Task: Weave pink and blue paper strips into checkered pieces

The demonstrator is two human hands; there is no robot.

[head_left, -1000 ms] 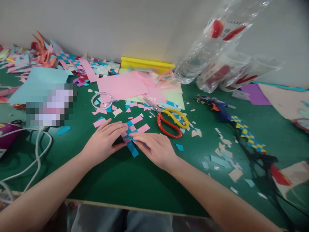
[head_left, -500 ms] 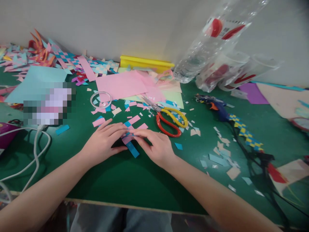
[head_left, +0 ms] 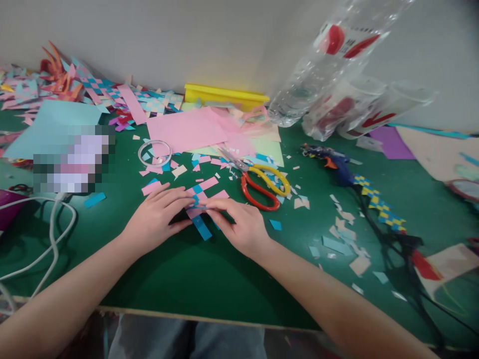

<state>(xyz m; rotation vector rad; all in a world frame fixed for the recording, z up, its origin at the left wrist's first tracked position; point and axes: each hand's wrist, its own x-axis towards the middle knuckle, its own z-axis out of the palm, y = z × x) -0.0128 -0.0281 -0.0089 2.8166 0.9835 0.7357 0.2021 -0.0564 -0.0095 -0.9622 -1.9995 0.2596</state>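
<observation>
Pink and blue paper strips [head_left: 202,227] cross each other between my hands, low over the green table [head_left: 209,279]. My left hand [head_left: 159,212] is closed on their left side, thumb below and fingers above. My right hand [head_left: 239,222] pinches the right side with thumb and forefinger. A blue strip end points down toward me, and pink ends stick out above. Just beyond my right hand lie scissors [head_left: 262,182] with one red and one yellow handle. Behind my left hand a roll of clear tape [head_left: 154,153] lies flat among paper scraps.
Pink sheets [head_left: 187,130] and a yellow tray [head_left: 226,96] lie at the back. A plastic bottle [head_left: 318,70] and cups stand back right. A glue gun [head_left: 339,169] with cable is right, a phone [head_left: 80,162] with white cable left.
The strips and both hands keep nearly the same place. My left hand's fingers have drawn back slightly to the left, showing more of the woven pink and blue paper.
</observation>
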